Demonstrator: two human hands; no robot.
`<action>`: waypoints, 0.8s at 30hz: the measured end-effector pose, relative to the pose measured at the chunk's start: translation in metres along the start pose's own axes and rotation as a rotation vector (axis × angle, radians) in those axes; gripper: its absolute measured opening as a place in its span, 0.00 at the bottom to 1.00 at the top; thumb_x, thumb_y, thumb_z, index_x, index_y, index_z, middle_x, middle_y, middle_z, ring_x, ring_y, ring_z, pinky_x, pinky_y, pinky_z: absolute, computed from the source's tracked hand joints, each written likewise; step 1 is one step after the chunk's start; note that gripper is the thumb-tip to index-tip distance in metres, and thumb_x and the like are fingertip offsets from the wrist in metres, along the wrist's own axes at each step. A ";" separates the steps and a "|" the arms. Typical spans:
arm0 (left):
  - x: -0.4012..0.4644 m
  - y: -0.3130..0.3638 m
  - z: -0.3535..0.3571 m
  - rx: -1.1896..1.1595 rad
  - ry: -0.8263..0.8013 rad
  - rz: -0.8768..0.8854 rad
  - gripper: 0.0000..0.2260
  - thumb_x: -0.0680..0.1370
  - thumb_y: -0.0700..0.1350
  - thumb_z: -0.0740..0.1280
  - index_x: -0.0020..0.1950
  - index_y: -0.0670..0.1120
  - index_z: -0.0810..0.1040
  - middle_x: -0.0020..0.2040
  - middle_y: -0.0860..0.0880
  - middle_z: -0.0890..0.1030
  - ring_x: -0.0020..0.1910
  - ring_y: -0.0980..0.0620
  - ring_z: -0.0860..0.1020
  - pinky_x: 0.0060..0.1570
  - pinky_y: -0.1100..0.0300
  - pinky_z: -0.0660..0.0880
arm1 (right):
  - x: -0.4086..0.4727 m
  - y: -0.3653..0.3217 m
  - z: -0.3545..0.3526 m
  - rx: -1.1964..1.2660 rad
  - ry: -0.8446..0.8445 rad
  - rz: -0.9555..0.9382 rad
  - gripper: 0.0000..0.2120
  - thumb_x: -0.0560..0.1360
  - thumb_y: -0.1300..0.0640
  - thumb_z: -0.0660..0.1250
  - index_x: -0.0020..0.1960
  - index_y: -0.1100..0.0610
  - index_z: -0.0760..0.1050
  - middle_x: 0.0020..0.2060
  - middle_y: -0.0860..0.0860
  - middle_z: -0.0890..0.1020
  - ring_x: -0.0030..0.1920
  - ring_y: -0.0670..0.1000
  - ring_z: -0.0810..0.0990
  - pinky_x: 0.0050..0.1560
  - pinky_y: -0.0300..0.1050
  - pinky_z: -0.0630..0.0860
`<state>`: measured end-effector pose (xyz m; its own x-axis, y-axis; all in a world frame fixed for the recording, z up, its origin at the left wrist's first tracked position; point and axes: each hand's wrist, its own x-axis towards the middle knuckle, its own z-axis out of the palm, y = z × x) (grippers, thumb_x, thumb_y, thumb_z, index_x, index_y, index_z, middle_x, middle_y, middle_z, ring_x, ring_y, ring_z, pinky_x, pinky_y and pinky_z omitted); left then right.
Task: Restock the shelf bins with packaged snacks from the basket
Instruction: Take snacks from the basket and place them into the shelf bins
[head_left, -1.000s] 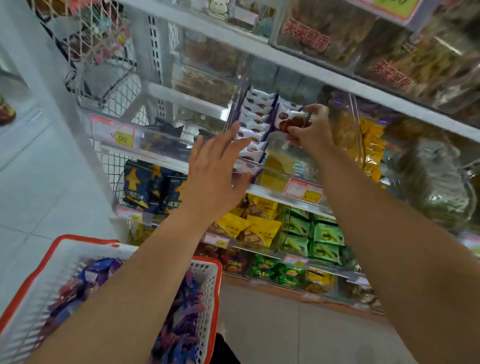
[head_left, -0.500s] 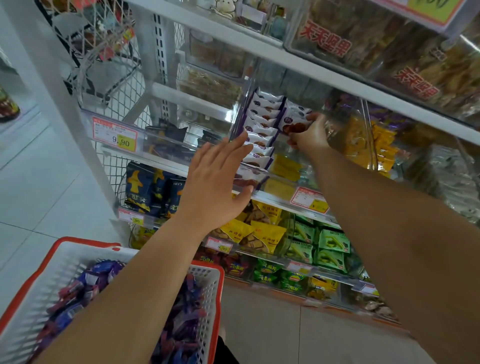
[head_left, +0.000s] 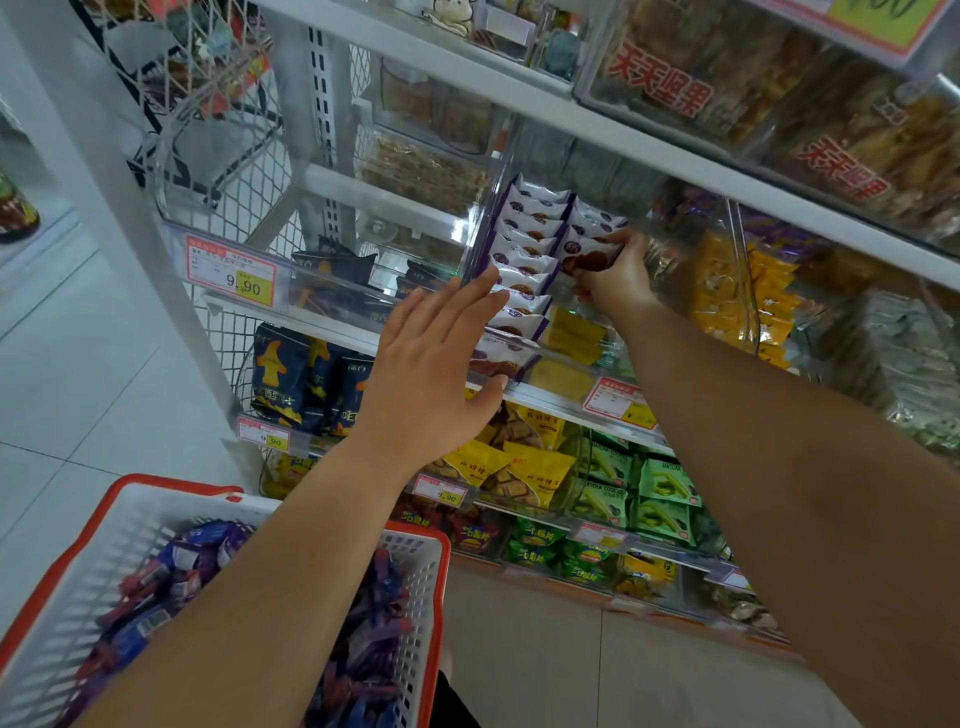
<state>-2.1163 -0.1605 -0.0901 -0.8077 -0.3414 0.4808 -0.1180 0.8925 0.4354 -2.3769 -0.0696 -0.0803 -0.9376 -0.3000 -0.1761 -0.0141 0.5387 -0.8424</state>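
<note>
Room: I see a shop aisle w/ pale tiled floor (head_left: 78, 374), lower left.
Shelving: white metal shelf unit (head_left: 613, 137) fills the upper right, several tiers, red-and-yellow price tags (head_left: 232, 277) on the front edges.
Basket: white plastic basket w/ red rim (head_left: 415, 613) at bottom left, full of purple and blue packaged snacks (head_left: 171, 577).
Bin: clear plastic shelf bin (head_left: 519, 358) on the mid tier, holding a stacked row of white-and-purple snack packs (head_left: 524, 260).
Left hand: left hand (head_left: 436, 374) flat, fingers straight, at the bin's front, holding nothing; can't tell if it touches.
Right hand: right hand (head_left: 618, 278) inside the bin, fingers pinching one white-and-purple snack pack (head_left: 587, 254) beside the row.
</note>
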 end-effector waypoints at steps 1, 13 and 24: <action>0.000 0.000 0.000 -0.002 -0.001 -0.003 0.29 0.74 0.53 0.67 0.75 0.50 0.67 0.77 0.54 0.64 0.75 0.50 0.63 0.76 0.52 0.51 | 0.000 0.000 0.001 0.023 0.001 0.004 0.23 0.76 0.62 0.70 0.59 0.48 0.59 0.57 0.56 0.72 0.55 0.58 0.79 0.30 0.36 0.77; 0.000 0.000 -0.003 -0.044 -0.035 -0.011 0.30 0.74 0.54 0.66 0.75 0.51 0.66 0.77 0.56 0.63 0.75 0.51 0.63 0.77 0.54 0.49 | 0.000 -0.002 -0.001 0.105 0.011 0.069 0.27 0.74 0.64 0.71 0.59 0.51 0.56 0.62 0.58 0.72 0.59 0.59 0.78 0.35 0.39 0.80; 0.001 -0.001 -0.008 -0.087 -0.112 -0.019 0.32 0.74 0.56 0.65 0.77 0.54 0.62 0.78 0.58 0.59 0.77 0.54 0.59 0.77 0.57 0.44 | -0.008 -0.009 -0.015 -0.133 0.119 0.019 0.42 0.69 0.57 0.78 0.72 0.47 0.54 0.67 0.56 0.69 0.61 0.59 0.77 0.53 0.56 0.81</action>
<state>-2.1121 -0.1641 -0.0836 -0.8658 -0.3188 0.3858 -0.0876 0.8555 0.5103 -2.3747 -0.0599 -0.0639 -0.9725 -0.1973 -0.1234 -0.0341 0.6454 -0.7631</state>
